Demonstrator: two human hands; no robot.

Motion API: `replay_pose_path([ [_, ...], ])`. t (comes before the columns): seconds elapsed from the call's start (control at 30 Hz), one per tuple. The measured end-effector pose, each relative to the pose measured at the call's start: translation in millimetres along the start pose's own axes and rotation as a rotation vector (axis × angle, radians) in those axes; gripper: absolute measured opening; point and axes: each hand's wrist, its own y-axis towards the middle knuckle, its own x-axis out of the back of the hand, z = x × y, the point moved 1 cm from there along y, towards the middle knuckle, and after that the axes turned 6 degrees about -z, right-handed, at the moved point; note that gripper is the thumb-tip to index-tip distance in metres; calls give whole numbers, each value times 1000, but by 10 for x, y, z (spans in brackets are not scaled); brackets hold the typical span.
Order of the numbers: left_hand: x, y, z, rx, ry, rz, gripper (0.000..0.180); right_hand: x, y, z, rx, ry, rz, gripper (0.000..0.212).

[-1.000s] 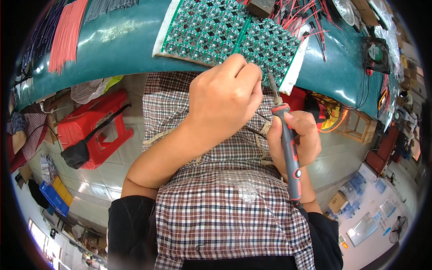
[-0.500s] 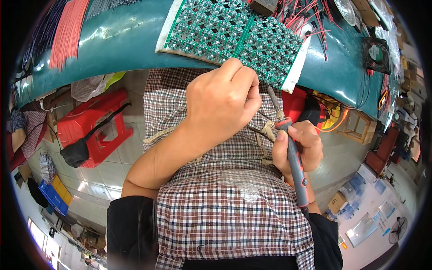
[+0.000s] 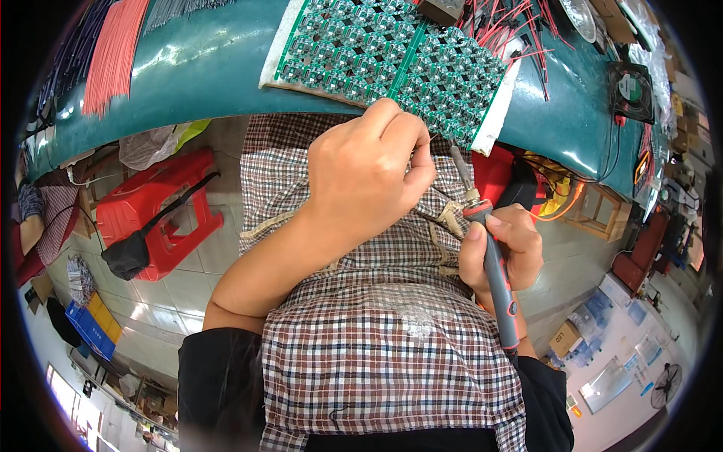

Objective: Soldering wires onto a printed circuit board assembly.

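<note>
My right hand [image 3: 516, 245] is wrapped round the grey and red handle of a soldering iron [image 3: 497, 282]. The iron's metal tip points up and away, close to the near edge of a panel of green circuit boards [image 3: 354, 47] but apart from it. My left hand [image 3: 369, 162] is closed in a pinch at that near edge, its knuckles covering part of the boards. Its fingertips are turned away, so what they hold is hidden. The panel lies on a white pad [image 3: 497, 124] at the table's edge.
On the teal table [image 3: 203, 60] lie bundles of pink wires [image 3: 113, 56] and dark wires [image 3: 68, 53]. Loose red wires [image 3: 512, 30], a dark block [image 3: 442, 10] and a small black fan [image 3: 631, 92] are beyond the panel. A red stool [image 3: 162, 215] stands on the floor at left.
The soldering iron and my right hand have shifted slightly to the right, the tip drawing a little away from my left fingers. My left hand has moved slightly left.
</note>
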Motion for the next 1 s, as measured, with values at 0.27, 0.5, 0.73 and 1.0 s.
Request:
replay_pose_path([
  [0.27, 22, -26, 30, 11, -19, -48, 15, -71, -14, 2, 2, 50, 4, 28],
  [0.5, 30, -8, 32, 14, -15, -52, 15, -126, 33, -7, 22, 58, -1, 30],
  [0.73, 22, -18, 55, 38, -3, -72, 15, -187, 42, -1, 12, 41, 6, 29],
  [1.0, 8, -16, 67, 45, -6, -59, 14, -205, 27, 38, 10, -6, 4, 29],
])
